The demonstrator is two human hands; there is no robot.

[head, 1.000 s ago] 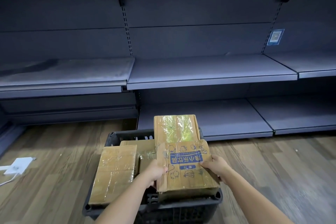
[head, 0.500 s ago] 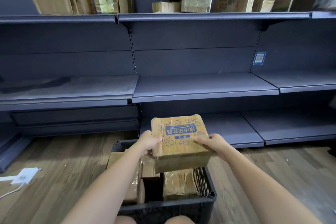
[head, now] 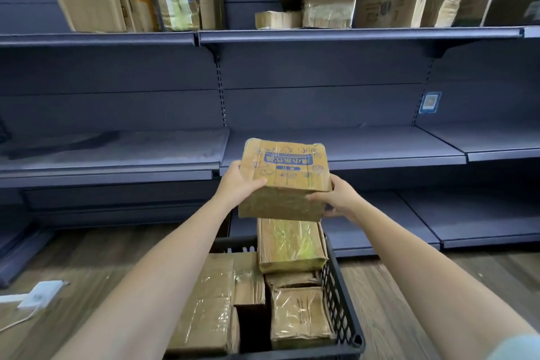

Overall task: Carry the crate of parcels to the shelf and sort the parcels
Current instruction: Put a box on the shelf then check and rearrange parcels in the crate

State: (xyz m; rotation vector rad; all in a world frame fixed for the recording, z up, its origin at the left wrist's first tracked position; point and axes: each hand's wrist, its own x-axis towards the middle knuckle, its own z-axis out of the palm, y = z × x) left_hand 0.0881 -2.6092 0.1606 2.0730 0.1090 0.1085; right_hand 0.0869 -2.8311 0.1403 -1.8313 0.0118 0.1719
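A taped cardboard parcel with blue print [head: 285, 178] is held up in front of the middle shelf [head: 380, 155], above the crate. My left hand [head: 238, 185] grips its left side and my right hand [head: 339, 197] grips its lower right corner. Below stands the black plastic crate [head: 342, 310] on the floor, holding several taped cardboard parcels; one parcel with yellow-green tape [head: 289, 245] leans up at the crate's far end.
The top shelf [head: 350, 33] carries several cardboard boxes. The bottom shelves sit just above the wooden floor, right behind the crate. A white device with a cable [head: 38, 297] lies on the floor at the left.
Both hands have lifted the blue-printed parcel out of the crate and up towards the middle shelf. My view has tilted up, so the top shelf's boxes now show.
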